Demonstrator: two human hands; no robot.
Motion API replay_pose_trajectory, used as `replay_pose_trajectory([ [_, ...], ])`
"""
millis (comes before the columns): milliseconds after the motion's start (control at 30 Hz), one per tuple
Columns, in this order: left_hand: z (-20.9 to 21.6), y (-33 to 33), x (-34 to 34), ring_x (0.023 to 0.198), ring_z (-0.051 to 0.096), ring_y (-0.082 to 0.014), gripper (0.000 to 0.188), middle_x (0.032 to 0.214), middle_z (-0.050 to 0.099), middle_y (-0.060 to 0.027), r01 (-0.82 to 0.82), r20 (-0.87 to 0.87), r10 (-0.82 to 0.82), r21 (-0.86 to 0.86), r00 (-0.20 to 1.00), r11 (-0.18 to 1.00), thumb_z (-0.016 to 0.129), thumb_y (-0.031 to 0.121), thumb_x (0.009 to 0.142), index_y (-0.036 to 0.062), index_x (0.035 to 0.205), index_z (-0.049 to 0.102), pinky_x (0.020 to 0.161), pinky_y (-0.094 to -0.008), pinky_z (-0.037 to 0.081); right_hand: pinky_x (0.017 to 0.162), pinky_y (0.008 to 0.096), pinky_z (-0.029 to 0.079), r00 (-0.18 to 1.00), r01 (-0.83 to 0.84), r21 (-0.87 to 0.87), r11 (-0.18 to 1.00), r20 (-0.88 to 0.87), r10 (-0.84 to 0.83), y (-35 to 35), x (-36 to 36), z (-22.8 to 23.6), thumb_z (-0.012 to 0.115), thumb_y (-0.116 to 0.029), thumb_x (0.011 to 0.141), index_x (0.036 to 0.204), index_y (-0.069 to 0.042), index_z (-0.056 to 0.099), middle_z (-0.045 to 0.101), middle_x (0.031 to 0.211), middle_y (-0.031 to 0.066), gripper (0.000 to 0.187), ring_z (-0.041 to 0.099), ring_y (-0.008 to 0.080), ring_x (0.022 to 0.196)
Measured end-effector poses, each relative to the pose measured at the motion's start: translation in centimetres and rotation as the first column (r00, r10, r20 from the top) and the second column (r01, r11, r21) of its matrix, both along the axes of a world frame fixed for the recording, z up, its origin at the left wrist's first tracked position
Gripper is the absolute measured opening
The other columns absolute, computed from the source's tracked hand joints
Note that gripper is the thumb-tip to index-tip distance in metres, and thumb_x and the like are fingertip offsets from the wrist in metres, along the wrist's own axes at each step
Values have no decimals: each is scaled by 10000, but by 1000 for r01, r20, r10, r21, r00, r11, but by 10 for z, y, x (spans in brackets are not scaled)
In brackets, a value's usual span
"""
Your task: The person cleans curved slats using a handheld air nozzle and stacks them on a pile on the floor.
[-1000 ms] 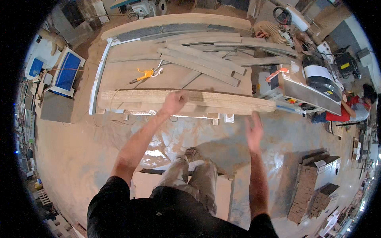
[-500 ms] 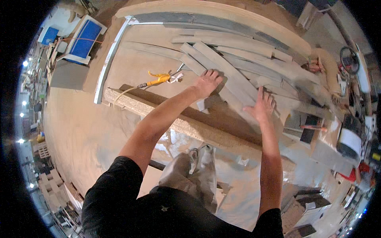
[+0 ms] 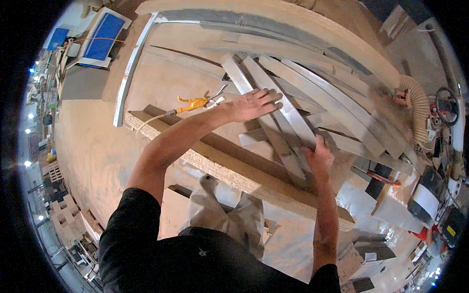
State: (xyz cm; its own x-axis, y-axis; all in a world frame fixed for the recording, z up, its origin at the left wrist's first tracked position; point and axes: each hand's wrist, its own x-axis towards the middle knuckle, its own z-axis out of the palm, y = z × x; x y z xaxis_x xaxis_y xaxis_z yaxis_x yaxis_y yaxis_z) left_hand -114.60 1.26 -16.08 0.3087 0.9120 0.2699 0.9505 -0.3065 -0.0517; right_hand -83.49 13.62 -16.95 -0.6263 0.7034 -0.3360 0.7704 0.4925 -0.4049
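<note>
A long, flat grey strip [image 3: 292,113], like a thin board, lies slantwise on top of other strips. My right hand [image 3: 320,158] grips its near end, thumb and fingers closed around the edge. Across the middle of the strips rests my left hand [image 3: 256,104], its fingers stretched out and the palm down. Beside the held strip, a second strip [image 3: 238,77] runs almost parallel under my left hand. To the right, several more strips [image 3: 337,115] lie fanned out in a loose pile. A yellow air blow gun [image 3: 195,103] lies left of my left hand.
A chipboard-edged beam [image 3: 229,171] runs along the near side, in front of my legs. A white metal bar [image 3: 132,73] borders the left. At right are a ribbed hose [image 3: 415,100], a handwheel [image 3: 447,105] and an orange-handled tool [image 3: 383,179]. A blue panel [image 3: 103,36] stands far left.
My right hand has moved nearer and closed on the strip's end. The strips have shifted and spread, and light now glints off the held one. My left hand has moved slightly nearer.
</note>
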Motion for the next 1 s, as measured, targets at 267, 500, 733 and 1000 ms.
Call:
replay_pose_trajectory([
  [267,3,-17,-26,1212,450,-311,330,1196,537,-126,53,186,-24,-151,982,987,568,111,841,52,1165,567,1039,-452,382,940,520,464,986,5,90,996,-164,10,-34,-35,21,809,-397,749,1289,-53,566,564,1294,208,685,556,418,1153],
  [500,-38,0,-69,1303,443,-327,511,1341,504,-172,-42,121,46,-35,992,998,616,102,826,61,1326,518,1072,-522,351,1141,525,283,973,-193,282,940,180,146,-70,-82,32,914,-467,545,1507,-12,261,387,1469,230,1249,376,475,1311],
  [733,-24,14,-58,1229,524,-325,502,1256,582,-160,80,99,-49,-348,994,934,608,168,844,54,1329,546,1100,-554,355,1130,505,329,953,-17,228,974,298,-53,-71,-40,-26,889,-327,582,1464,-3,320,395,1440,250,1098,378,446,1337],
  [1000,-37,-27,-64,1391,395,-365,650,1484,445,-207,71,95,-38,-372,995,926,638,166,829,0,1427,443,1154,-583,270,1060,439,435,958,275,-338,900,21,-285,-99,-51,-5,748,-382,815,1450,-64,416,526,1399,189,784,511,385,1270],
])
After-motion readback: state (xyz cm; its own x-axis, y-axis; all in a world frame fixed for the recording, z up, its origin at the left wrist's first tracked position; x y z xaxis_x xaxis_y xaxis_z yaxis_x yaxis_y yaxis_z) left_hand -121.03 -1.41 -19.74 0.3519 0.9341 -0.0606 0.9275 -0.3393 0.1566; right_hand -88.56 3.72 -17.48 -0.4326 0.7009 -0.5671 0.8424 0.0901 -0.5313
